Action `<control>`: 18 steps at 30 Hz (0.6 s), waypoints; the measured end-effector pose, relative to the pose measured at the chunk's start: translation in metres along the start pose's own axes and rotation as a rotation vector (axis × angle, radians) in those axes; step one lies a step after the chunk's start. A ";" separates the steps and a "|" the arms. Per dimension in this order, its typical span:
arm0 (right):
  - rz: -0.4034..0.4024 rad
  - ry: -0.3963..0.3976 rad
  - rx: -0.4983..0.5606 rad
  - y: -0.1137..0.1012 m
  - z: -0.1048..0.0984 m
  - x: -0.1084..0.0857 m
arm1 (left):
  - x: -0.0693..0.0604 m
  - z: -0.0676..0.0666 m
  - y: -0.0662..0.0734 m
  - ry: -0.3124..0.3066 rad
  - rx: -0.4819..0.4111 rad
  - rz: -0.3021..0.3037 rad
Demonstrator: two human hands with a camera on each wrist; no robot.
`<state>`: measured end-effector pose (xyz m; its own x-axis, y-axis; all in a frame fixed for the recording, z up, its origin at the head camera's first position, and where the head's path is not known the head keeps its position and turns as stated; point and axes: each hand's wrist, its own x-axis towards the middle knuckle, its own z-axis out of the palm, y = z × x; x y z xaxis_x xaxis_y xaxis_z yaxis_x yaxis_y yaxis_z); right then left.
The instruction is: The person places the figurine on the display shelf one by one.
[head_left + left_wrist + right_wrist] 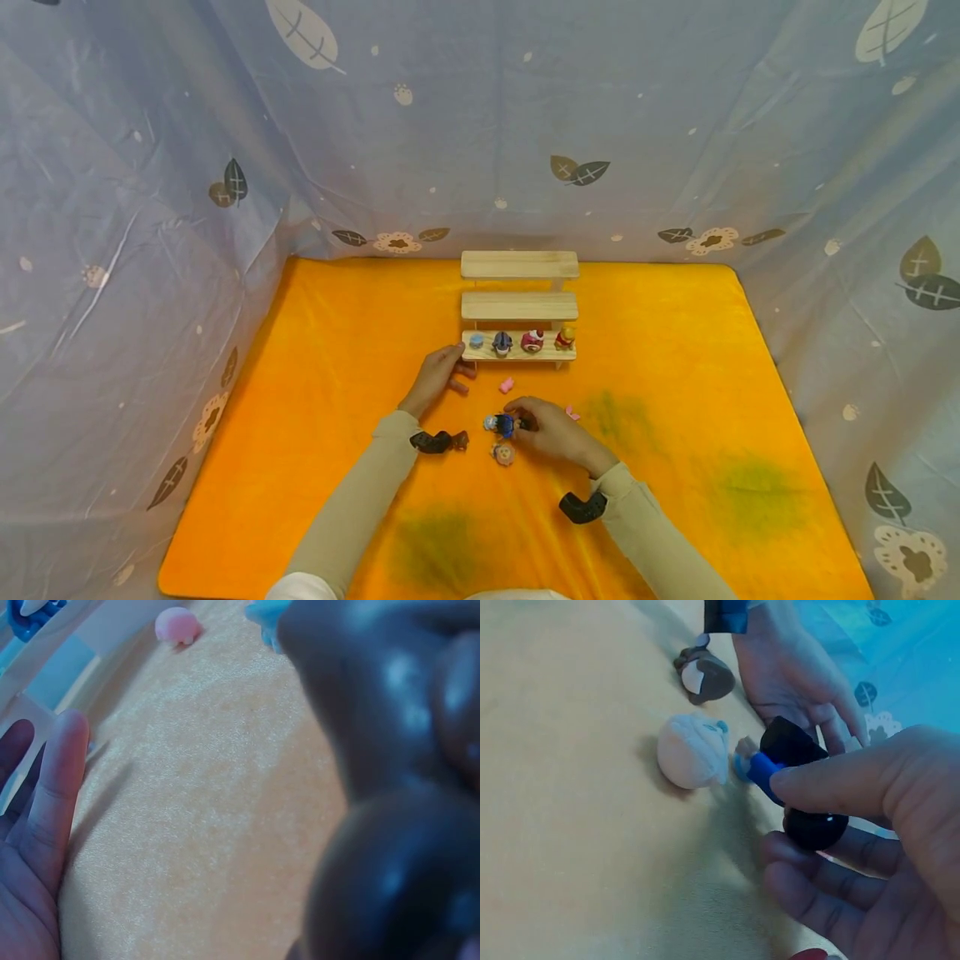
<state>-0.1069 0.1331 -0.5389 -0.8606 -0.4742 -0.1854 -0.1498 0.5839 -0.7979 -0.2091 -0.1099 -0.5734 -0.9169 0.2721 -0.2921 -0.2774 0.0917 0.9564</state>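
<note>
In the head view my right hand (551, 429) pinches a small figurine with blue clothing and black parts (504, 426) above the mat. The thumb lies across the figurine's blue part (763, 774) in the right wrist view. A light-blue figurine (490, 423) is just left of it, and a pale round-headed figurine (503, 454) lies below. My left hand (437, 377) is at the left end of the lowest step of a wooden stand (519, 307), its fingers extended; whether they touch the step is unclear. A brown figurine (460, 441) lies near the left wrist.
Along the lowest step stand a light-blue piece (476, 341), a grey-blue figurine (502, 342), a red-and-white figurine (533, 340) and a yellow-and-red bear figurine (566, 337). Pink pieces (507, 385) lie on the orange mat (352, 333). Patterned curtains (480, 125) surround the mat.
</note>
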 end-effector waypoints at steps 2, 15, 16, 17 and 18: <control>0.004 0.012 0.016 0.001 -0.001 0.000 | 0.000 0.000 -0.001 -0.002 -0.005 -0.003; 0.057 0.169 0.316 0.008 -0.002 0.005 | 0.001 -0.002 -0.001 -0.011 0.004 -0.020; 0.064 0.180 0.323 0.008 -0.002 0.006 | 0.001 -0.003 -0.001 -0.014 0.005 -0.022; 0.071 0.190 0.324 0.008 -0.002 0.006 | 0.001 -0.003 0.000 -0.017 0.001 -0.025; 0.076 0.199 0.314 0.008 -0.002 0.006 | 0.001 -0.003 0.000 -0.017 0.000 -0.024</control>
<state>-0.1143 0.1361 -0.5456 -0.9458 -0.2822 -0.1608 0.0482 0.3679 -0.9286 -0.2105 -0.1123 -0.5739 -0.9048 0.2862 -0.3153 -0.2996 0.0982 0.9490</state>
